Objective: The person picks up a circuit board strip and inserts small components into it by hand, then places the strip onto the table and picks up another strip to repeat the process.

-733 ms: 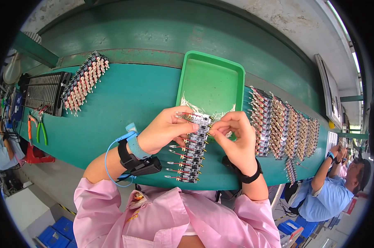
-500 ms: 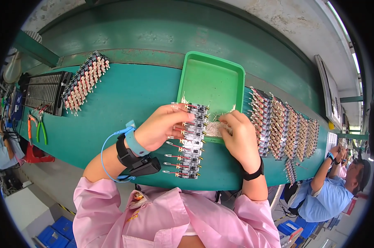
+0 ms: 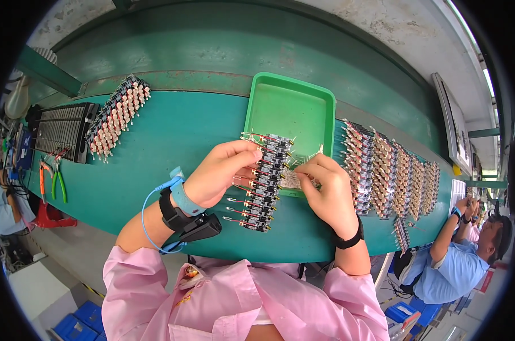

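My left hand [image 3: 230, 170] is closed on a row of small black and clear connector blocks [image 3: 265, 184], its fingers and thumb at the upper left side. Short red-wired leads stick out on the row's left, and brass-coloured ends on its right. The row is held above the mat, over the near left part of a green tray [image 3: 291, 79]. Beside its right edge, my right hand [image 3: 328, 190] is pinched, thumb against forefinger; anything between the fingertips is too small to make out. Thin whitish pieces [image 3: 292, 181] lie in the tray's near end.
Several stacked rows of similar blocks [image 3: 385, 170] stand at right, another stack [image 3: 118, 116] at far left. Beside that are a black slotted rack [image 3: 64, 129] and green-handled pliers [image 3: 58, 184]. A person in blue [image 3: 451, 264] works at far right.
The row of blocks has shifted slightly away from me in my left hand and tilted a little. My right fingertips have moved left from over the whitish pieces to the row's right edge.
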{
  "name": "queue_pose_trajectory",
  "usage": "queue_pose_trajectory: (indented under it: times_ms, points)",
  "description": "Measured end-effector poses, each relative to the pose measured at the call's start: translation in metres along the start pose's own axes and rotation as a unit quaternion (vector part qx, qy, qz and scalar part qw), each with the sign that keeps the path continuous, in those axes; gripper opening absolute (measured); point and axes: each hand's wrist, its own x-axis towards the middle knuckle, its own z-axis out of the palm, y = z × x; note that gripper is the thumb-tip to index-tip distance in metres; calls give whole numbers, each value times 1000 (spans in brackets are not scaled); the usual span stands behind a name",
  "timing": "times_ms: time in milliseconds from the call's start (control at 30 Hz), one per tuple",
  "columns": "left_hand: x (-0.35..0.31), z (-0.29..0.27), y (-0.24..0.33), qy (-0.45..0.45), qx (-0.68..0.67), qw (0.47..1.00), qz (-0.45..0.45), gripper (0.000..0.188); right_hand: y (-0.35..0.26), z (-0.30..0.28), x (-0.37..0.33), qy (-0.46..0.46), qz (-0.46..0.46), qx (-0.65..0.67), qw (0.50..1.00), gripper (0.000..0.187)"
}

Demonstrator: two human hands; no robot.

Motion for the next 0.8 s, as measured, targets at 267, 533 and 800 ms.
queue_pose_trajectory:
  times_ms: [267, 533, 800]
  points:
    - [-3, 5, 1, -7, 21, 1000, 8, 15, -13, -1, 0, 37, -4, 114, 993, 9]
    - [-5, 7, 1, -7, 10, 1000, 3, 16, -13, -2, -1, 17, 52, 251, 966, 14]
    - [-4, 7, 2, -9, -38, 999, -39, 16, -11, -1, -3, -6, 40, 307, 951, 21]
